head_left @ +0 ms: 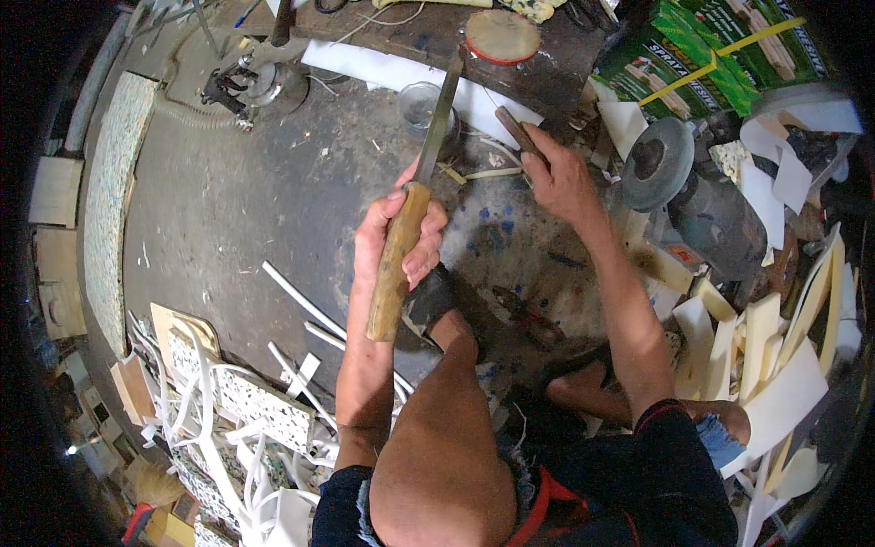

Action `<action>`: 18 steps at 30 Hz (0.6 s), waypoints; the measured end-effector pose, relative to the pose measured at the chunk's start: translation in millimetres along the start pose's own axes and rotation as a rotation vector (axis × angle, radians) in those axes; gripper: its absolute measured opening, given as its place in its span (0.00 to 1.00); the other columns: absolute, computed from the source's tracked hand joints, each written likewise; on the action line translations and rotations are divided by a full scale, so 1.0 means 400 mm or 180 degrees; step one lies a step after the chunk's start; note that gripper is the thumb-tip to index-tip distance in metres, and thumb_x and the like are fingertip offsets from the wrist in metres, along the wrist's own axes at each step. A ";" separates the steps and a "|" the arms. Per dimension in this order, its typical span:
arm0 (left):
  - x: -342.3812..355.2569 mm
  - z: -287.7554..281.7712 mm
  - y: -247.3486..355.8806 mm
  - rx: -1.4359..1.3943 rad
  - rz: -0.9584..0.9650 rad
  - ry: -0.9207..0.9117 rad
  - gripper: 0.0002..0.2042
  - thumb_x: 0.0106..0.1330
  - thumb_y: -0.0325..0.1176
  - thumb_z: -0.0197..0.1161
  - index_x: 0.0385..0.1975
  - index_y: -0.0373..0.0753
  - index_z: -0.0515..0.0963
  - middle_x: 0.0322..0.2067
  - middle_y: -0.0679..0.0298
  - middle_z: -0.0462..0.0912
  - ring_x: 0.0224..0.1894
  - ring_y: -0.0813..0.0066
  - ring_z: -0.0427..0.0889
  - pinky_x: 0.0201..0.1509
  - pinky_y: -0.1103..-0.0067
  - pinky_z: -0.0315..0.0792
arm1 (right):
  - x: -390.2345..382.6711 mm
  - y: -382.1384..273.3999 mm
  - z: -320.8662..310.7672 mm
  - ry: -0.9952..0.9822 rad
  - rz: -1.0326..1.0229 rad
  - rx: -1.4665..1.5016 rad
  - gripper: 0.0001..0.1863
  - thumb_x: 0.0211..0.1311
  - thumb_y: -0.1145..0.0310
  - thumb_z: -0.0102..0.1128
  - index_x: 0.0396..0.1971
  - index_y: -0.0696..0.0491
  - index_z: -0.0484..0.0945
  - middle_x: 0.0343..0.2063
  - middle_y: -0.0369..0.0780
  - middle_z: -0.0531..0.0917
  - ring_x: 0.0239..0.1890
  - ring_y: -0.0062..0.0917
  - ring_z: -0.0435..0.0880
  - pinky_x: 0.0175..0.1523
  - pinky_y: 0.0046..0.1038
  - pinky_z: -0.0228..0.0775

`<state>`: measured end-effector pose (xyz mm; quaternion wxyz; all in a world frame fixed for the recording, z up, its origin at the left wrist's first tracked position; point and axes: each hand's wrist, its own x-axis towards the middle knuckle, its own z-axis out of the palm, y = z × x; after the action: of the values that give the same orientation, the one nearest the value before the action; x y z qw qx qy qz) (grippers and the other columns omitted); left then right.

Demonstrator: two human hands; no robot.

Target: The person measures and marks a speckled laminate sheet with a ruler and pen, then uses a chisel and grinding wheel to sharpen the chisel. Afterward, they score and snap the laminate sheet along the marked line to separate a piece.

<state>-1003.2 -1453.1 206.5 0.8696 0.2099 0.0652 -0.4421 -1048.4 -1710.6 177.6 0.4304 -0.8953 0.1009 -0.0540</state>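
My left hand (pixel 398 239) is closed around the yellowish wooden handle of a long knife (pixel 441 118). The narrow blade points up and away, its tip near the workbench edge. To the right, my right hand (pixel 558 178) grips a slim tool with a brown wooden handle (pixel 519 132). A thin pointed end juts from that handle toward the knife blade, without touching it; its exact kind is unclear. Beyond the hands, a clear round container (pixel 421 102) stands on the floor beside a long white strip (pixel 374 66).
A bench grinder (pixel 654 164) stands at right, below green boxes (pixel 711 55). Foam offcuts (pixel 756 351) pile up lower right, white strips (pixel 214 401) lower left. Pliers (pixel 529 314) lie between my feet. A spray gun with metal cup (pixel 273 87) sits far left; a round pad (pixel 503 36) lies on the bench.
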 end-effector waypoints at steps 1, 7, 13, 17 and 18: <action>0.001 -0.001 0.000 -0.0089 0.0009 -0.0059 0.31 0.70 0.39 0.47 0.73 0.44 0.51 0.25 0.55 0.70 0.07 0.76 0.66 0.06 0.80 0.65 | 0.010 0.003 -0.005 0.0075 -0.0115 -0.0075 0.23 0.63 0.69 0.54 0.57 0.62 0.72 0.43 0.61 0.80 0.46 0.53 0.81 0.51 0.41 0.73; 0.002 -0.003 -0.001 -0.0119 0.0040 -0.0101 0.32 0.69 0.40 0.49 0.73 0.46 0.51 0.24 0.56 0.70 0.07 0.77 0.65 0.06 0.81 0.64 | -0.018 -0.015 -0.012 0.0047 -0.0267 -0.0158 0.23 0.63 0.69 0.54 0.57 0.61 0.72 0.39 0.60 0.81 0.42 0.56 0.81 0.47 0.44 0.75; 0.000 0.001 0.003 -0.0076 0.0029 0.0010 0.32 0.68 0.40 0.50 0.73 0.47 0.52 0.23 0.58 0.70 0.07 0.78 0.64 0.06 0.82 0.63 | 0.005 -0.018 -0.015 -0.0014 -0.0037 -0.0165 0.23 0.65 0.67 0.53 0.58 0.60 0.73 0.44 0.58 0.81 0.47 0.51 0.83 0.52 0.38 0.73; 0.001 0.001 0.006 -0.0173 -0.0031 -0.0076 0.32 0.68 0.41 0.50 0.73 0.48 0.53 0.23 0.58 0.69 0.08 0.78 0.64 0.06 0.82 0.63 | -0.005 0.001 -0.024 -0.0053 -0.0117 -0.0183 0.23 0.65 0.67 0.53 0.58 0.60 0.73 0.45 0.58 0.81 0.47 0.50 0.83 0.52 0.37 0.73; 0.001 0.001 0.004 -0.0087 -0.0034 -0.0058 0.32 0.68 0.41 0.50 0.73 0.48 0.53 0.23 0.58 0.69 0.08 0.78 0.64 0.07 0.82 0.63 | 0.002 0.003 -0.024 -0.0240 0.0029 -0.0206 0.23 0.65 0.67 0.53 0.58 0.61 0.73 0.45 0.58 0.81 0.48 0.49 0.83 0.52 0.37 0.73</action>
<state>-1001.7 -1452.8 207.4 0.8706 0.1936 0.0644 -0.4477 -1049.3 -1718.8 182.7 0.4050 -0.9097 0.0904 -0.0149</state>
